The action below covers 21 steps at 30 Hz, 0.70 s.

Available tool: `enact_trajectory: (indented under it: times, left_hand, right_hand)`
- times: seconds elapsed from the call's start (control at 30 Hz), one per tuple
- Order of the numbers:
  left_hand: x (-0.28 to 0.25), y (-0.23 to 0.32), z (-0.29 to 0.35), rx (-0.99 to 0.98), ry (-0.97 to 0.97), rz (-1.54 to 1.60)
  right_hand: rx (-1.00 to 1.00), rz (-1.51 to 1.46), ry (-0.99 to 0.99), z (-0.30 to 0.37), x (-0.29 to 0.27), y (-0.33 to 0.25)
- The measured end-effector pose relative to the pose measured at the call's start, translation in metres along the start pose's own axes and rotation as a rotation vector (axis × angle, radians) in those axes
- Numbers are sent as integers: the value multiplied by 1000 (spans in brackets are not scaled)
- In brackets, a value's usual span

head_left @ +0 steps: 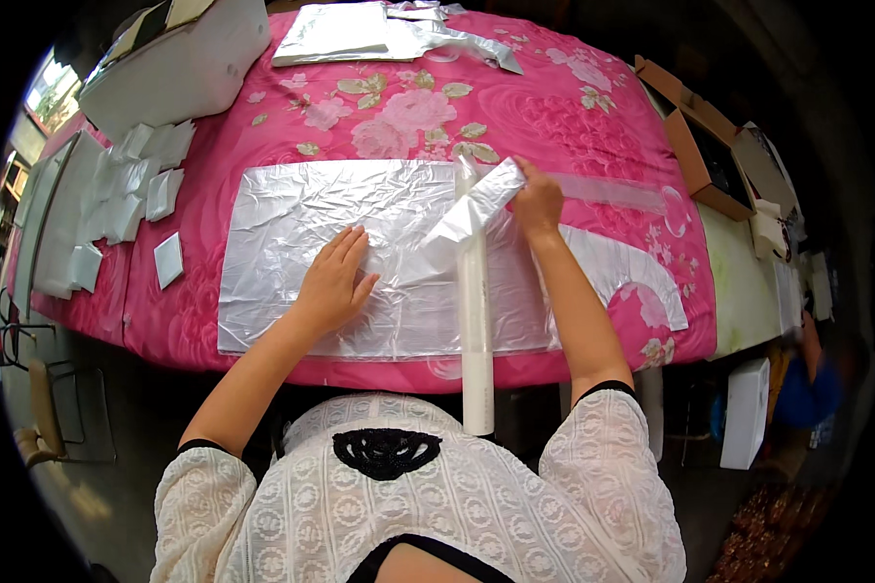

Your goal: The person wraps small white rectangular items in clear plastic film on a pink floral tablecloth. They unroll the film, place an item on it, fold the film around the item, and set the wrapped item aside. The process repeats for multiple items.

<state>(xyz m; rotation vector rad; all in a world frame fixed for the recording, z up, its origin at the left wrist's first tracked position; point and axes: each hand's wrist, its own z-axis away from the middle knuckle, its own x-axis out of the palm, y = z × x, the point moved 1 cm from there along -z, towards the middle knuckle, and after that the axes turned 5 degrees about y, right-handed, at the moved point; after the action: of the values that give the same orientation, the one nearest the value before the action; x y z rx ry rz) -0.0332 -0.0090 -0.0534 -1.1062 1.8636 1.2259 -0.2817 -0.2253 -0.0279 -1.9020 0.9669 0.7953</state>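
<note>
A stack of silvery-white plastic bags (292,243) lies flat and crinkled in front of me. My left hand (335,279) rests palm down on its upper sheet, fingers stretched out. My right hand (538,202) is closed on a plastic bag's handle (491,194), a folded-over strip of the thin film. Beneath that strip runs a long pale tube-like bar (475,330), lying from the far edge of the stack toward me and past the table edge. To the right of my right forearm, another bag handle (627,262) curves out over the cloth.
A pink flowered cloth (408,112) covers the table. Small folded white packets (141,185) are piled at the left, near a large white foam box (180,73). More folded bags (350,34) lie at the far edge. An open cardboard box (705,160) stands at the right.
</note>
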Motion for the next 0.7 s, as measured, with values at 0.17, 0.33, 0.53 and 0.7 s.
enact_trajectory:
  times: [0.17, 0.33, 0.53, 0.7]
  left_hand:
    - [7, 9, -4, 68, 61, 49]
    - [-2, 6, 5, 74, 62, 88]
    - [-19, 11, 13, 34, 45, 118]
    - [-27, 9, 22, 17, 73, 114]
  right_hand:
    - [580, -212, 462, -45, -45, 196]
    - [516, -156, 401, 5, -104, 218]
    - [-367, -208, -222, 115, -96, 48]
    - [-707, -263, -506, 138, -81, -1]
